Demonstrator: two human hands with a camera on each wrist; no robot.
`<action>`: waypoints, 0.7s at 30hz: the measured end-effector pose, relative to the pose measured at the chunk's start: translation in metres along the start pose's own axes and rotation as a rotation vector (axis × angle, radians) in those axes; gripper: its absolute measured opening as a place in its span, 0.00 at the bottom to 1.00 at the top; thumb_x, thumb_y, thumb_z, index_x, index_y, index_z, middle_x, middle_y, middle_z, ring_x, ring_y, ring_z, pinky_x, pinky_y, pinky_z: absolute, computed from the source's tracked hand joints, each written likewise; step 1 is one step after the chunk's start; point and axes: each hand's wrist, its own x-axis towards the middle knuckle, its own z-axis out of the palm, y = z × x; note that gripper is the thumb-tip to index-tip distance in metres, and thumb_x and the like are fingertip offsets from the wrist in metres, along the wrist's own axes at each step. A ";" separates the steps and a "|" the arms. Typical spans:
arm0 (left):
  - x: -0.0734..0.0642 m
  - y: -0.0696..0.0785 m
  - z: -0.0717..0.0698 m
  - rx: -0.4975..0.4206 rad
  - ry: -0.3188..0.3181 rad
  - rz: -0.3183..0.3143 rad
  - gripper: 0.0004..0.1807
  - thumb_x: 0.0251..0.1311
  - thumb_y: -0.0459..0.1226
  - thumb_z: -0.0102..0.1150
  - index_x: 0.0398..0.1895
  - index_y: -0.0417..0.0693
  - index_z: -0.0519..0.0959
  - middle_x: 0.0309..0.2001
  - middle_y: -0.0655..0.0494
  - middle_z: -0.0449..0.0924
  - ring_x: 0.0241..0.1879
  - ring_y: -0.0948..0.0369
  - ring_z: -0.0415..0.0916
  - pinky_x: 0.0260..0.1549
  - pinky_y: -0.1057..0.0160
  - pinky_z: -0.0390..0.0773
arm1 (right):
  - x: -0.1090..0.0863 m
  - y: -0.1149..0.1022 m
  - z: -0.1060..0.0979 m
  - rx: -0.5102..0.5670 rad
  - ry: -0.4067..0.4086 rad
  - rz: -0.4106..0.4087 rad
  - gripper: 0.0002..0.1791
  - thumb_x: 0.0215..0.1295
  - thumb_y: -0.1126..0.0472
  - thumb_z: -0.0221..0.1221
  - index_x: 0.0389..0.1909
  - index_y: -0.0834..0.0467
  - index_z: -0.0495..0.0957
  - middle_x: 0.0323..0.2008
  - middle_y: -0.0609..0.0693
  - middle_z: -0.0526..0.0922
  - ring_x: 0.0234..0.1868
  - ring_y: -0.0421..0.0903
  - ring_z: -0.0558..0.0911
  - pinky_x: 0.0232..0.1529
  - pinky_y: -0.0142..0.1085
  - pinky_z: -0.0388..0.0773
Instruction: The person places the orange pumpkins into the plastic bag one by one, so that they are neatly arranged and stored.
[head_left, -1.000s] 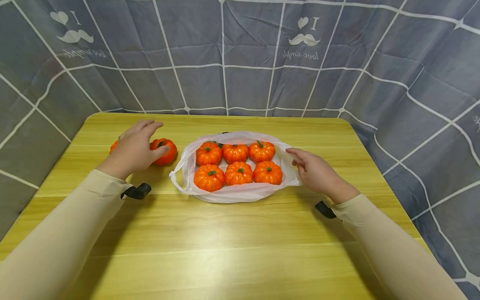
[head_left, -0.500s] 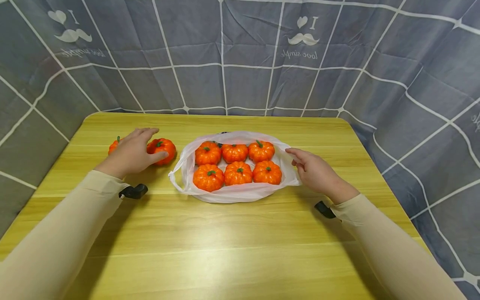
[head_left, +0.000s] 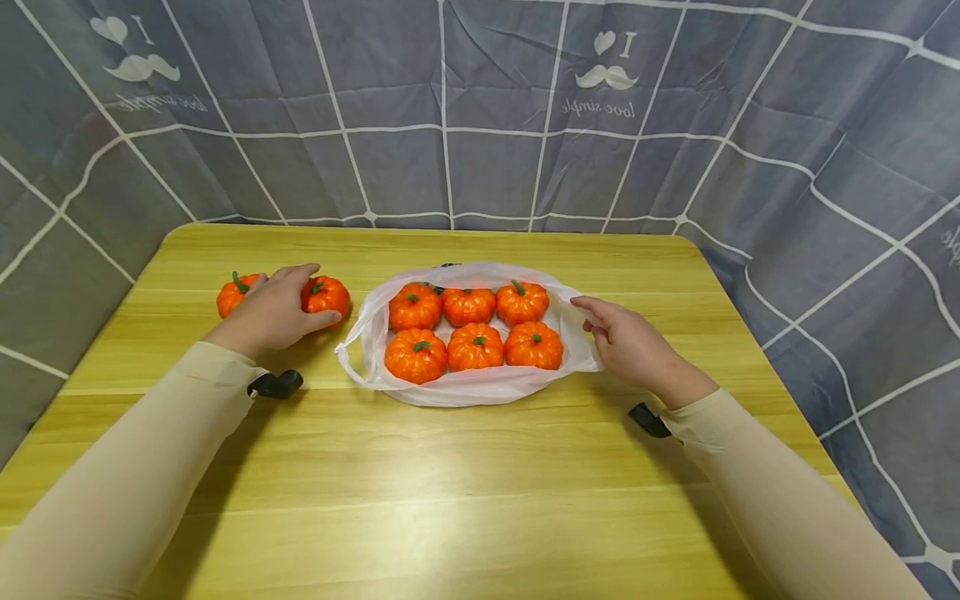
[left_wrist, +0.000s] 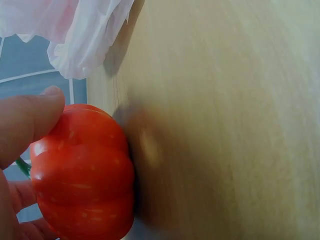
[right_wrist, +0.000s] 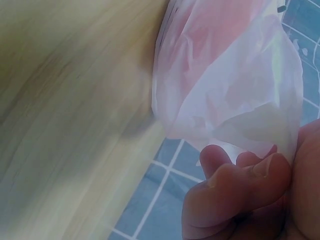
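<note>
My left hand point(head_left: 273, 312) is around a small orange pumpkin point(head_left: 330, 298) on the table, left of the bag. In the left wrist view, the thumb lies against one side of this pumpkin point(left_wrist: 87, 170) and fingers show behind it. A second loose pumpkin point(head_left: 235, 293) sits just beyond the left hand, partly covered by it. My right hand point(head_left: 626, 342) pinches the right edge of a white plastic bag point(head_left: 480, 393); its curled fingers show against the film point(right_wrist: 240, 110) in the right wrist view. Several orange pumpkins point(head_left: 476, 346) stand in two rows inside the open bag.
The wooden table point(head_left: 450, 492) reaches toward me in front of the bag. A grey-blue checked curtain point(head_left: 495, 175) hangs behind the table and along both sides. A loop handle point(head_left: 348, 358) sticks out from the bag's left end.
My left hand has come lower and closed in around the nearer loose pumpkin, uncovering more of the far-left one. My right hand and the bag have stayed in place.
</note>
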 end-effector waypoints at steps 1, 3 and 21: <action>0.000 -0.001 0.000 0.002 -0.001 0.001 0.56 0.67 0.61 0.64 0.84 0.37 0.51 0.81 0.31 0.53 0.79 0.31 0.47 0.78 0.29 0.37 | 0.000 0.000 0.000 0.000 -0.001 0.001 0.30 0.75 0.71 0.45 0.78 0.60 0.66 0.57 0.64 0.85 0.57 0.60 0.83 0.61 0.57 0.80; -0.001 -0.001 0.001 0.003 0.001 0.002 0.55 0.67 0.60 0.63 0.83 0.37 0.52 0.81 0.31 0.53 0.79 0.31 0.47 0.78 0.29 0.36 | 0.000 0.000 0.000 -0.001 -0.006 0.004 0.31 0.75 0.71 0.45 0.78 0.60 0.65 0.57 0.64 0.85 0.57 0.60 0.83 0.62 0.57 0.80; -0.003 0.011 0.001 0.089 -0.027 0.019 0.50 0.70 0.55 0.60 0.81 0.32 0.54 0.79 0.29 0.56 0.76 0.31 0.56 0.77 0.30 0.53 | 0.002 0.001 0.003 0.008 0.003 -0.013 0.31 0.75 0.72 0.46 0.77 0.60 0.66 0.55 0.63 0.85 0.54 0.58 0.82 0.57 0.54 0.81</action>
